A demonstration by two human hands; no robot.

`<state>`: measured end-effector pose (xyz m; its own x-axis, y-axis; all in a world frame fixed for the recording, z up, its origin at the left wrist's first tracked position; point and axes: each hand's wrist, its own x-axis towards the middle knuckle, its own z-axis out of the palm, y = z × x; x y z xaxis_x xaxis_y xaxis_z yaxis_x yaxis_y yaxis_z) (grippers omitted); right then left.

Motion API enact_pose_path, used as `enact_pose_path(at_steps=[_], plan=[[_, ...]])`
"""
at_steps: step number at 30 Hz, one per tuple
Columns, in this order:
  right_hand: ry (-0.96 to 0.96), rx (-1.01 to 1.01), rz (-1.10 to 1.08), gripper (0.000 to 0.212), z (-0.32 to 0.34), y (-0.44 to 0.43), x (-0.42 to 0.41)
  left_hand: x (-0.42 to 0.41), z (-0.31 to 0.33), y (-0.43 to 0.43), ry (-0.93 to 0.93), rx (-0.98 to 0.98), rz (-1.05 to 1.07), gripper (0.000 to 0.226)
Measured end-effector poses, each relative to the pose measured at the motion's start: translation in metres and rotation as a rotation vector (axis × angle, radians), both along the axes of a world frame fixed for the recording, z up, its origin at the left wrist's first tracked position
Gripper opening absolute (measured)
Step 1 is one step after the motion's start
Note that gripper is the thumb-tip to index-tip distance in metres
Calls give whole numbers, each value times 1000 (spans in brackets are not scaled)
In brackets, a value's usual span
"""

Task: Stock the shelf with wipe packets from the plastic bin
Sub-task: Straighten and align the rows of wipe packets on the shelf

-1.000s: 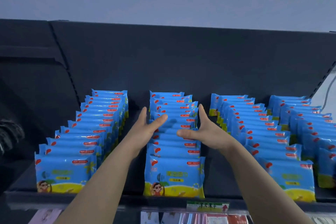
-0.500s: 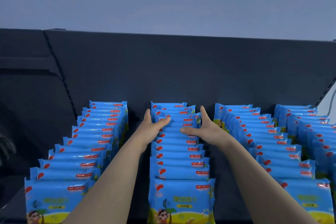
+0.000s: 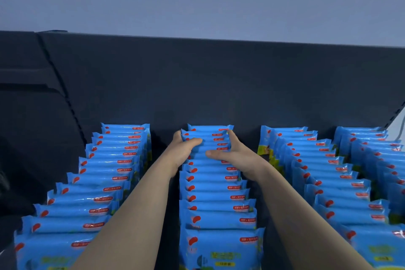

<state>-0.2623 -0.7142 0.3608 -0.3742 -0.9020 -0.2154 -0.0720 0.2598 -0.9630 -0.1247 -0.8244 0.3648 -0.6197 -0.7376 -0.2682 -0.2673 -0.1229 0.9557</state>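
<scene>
Blue wipe packets stand upright in several rows on the dark shelf [image 3: 166, 215]. Both my hands are at the back of the middle row [image 3: 215, 195]. My left hand [image 3: 183, 148] holds that row's left side, its thumb laid over the packet tops and its fingers down the side. From the right side, my right hand [image 3: 233, 152] holds the same rear packets [image 3: 210, 136], with its thumb across the tops and a finger up along the packet edges. The plastic bin is out of view.
A left row [image 3: 105, 182] and two right rows [image 3: 324, 173] of packets flank my forearms with narrow gaps between. The dark back panel [image 3: 219, 85] rises just behind the rows. A shelf upright [image 3: 63, 98] stands at the left.
Both hands have reached farther back along the middle row and closed in on its rear packets. The view has moved closer, so the shelf's front edge has dropped out of sight.
</scene>
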Motion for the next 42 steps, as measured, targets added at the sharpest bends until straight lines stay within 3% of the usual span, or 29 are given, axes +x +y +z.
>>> enact_pose_path(at_steps=[2, 5, 7, 10, 13, 16, 19, 22, 25, 27, 28, 30, 32, 34, 36, 37, 40, 42], plan=[[40, 20, -25, 116, -2, -3, 2, 3, 2, 0, 0, 3, -2, 35], [59, -40, -44, 75, 4, 15, 8, 13, -2, 1, 65, 49, 16, 33], [16, -55, -53, 61, 0, 29, 5, 20, -8, 7, 102, 115, 38, 36], [-7, -43, -106, 94, -12, 37, 0, 21, -16, 16, 124, 157, 14, 42], [-31, -47, -158, 105, -19, 28, -8, 17, -13, 16, 135, 125, 46, 57], [-96, -77, -171, 89, -14, 14, -10, 13, -11, 9, 147, 187, 92, 61], [-170, -90, -128, 53, -14, 3, -8, 8, -8, 10, 132, 227, 61, 53], [-194, -90, -121, 43, -13, 0, -7, 6, -7, 10, 125, 216, 31, 53], [-222, -109, -127, 66, -14, 9, -9, 12, -6, 11, 92, 181, 18, 57], [-216, -118, -145, 93, -13, 25, -5, 21, -9, 13, 93, 155, 12, 72], [-210, -127, -147, 96, -12, 33, 0, 28, -13, 15, 106, 157, 21, 83], [-193, -166, -181, 85, -22, 51, 7, 43, -21, 27, 98, 145, 22, 92], [-241, -183, -175, 66, -20, 67, 29, 55, -28, 44, 123, 149, -12, 71], [-330, -177, -108, 27, -18, 74, 44, 59, -30, 59, 174, 196, -36, 49], [-414, -197, -86, 14, -16, 77, 50, 59, -28, 64, 177, 204, -9, 44], [-432, -207, -82, 20, -15, 78, 50, 60, -25, 65, 171, 206, 4, 46], [-447, -237, -150, 76, -12, 91, 53, 71, -27, 63, 213, 272, -19, 66], [-392, -232, -142, 91, -20, 105, 56, 82, -32, 72, 244, 296, -41, 62]])
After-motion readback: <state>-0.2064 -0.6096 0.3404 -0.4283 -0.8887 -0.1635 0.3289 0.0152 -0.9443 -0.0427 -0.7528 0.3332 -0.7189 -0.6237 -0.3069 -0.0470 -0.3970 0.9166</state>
